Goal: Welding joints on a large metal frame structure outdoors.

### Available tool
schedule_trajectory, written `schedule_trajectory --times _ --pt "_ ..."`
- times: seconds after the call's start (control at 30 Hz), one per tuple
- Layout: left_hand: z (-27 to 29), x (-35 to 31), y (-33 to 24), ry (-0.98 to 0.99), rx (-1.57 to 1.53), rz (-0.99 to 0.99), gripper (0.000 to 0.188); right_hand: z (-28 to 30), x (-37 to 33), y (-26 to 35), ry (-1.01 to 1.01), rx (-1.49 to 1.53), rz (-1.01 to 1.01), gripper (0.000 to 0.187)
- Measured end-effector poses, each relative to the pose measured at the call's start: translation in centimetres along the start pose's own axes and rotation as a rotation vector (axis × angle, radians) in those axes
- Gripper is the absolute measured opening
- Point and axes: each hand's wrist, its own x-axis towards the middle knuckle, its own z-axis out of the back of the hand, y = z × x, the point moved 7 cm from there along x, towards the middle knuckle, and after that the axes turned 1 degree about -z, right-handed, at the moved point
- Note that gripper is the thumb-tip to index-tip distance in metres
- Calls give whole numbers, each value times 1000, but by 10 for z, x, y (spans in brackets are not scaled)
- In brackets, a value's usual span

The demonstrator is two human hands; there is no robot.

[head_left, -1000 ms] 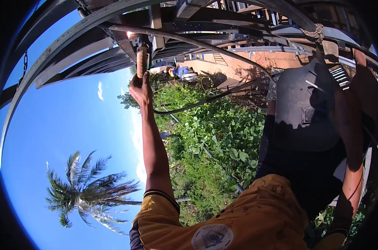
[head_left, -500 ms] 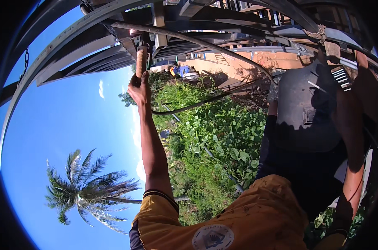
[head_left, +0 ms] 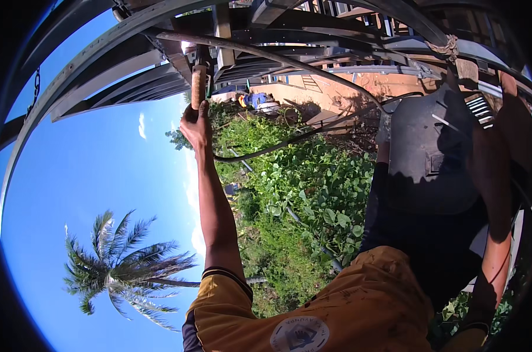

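My left arm reaches up, and my left hand (head_left: 196, 124) is closed around the tan, cylindrical handle of a welding electrode holder (head_left: 199, 88). A bright glow (head_left: 186, 46) shows at the dark steel beside the holder's upper end. From below the hand a black cable (head_left: 266, 154) curves off to the right. Over my dark-trousered legs lies a black welding shield (head_left: 421, 141) with a small rectangular window. My right hand (head_left: 483, 154) is in deep shadow by the shield's right edge, its fingers hard to make out. A thin white rod (head_left: 445, 122) points toward it across the shield.
Dark steel beams (head_left: 301, 38) run across the top, with a curved brown cable or hose (head_left: 266, 54) before them. A rope (head_left: 448, 47) is knotted at upper right. Green plants (head_left: 301, 193) and bare earth (head_left: 336, 94) lie beyond. A palm (head_left: 116, 270) stands against sky at left.
The glow by the electrode holder is slightly larger, with tiny specks near the beams. The shield has shifted very slightly, and more dark cable shows beside its upper left edge. My left hand keeps its grip.
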Motion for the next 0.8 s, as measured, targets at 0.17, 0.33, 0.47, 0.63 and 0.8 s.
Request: schedule_trajectory --times 0.17,0.33,0.47,0.63,0.8 --pt "1 -1 -3 -7 -14 13 43 5 -1 4 -82 12 40 47" --pt "1 -1 -3 -10 -46 22 42 5 -2 3 -110 27 58 48" --pt "1 0 -4 -4 -37 28 42 6 -4 4 -127 19 94 48" --pt "2 -2 -10 -4 -33 37 42 8 -4 5 -134 25 111 49" --pt "5 2 -5 -27 -14 18 41 8 -4 6 -150 42 111 48"
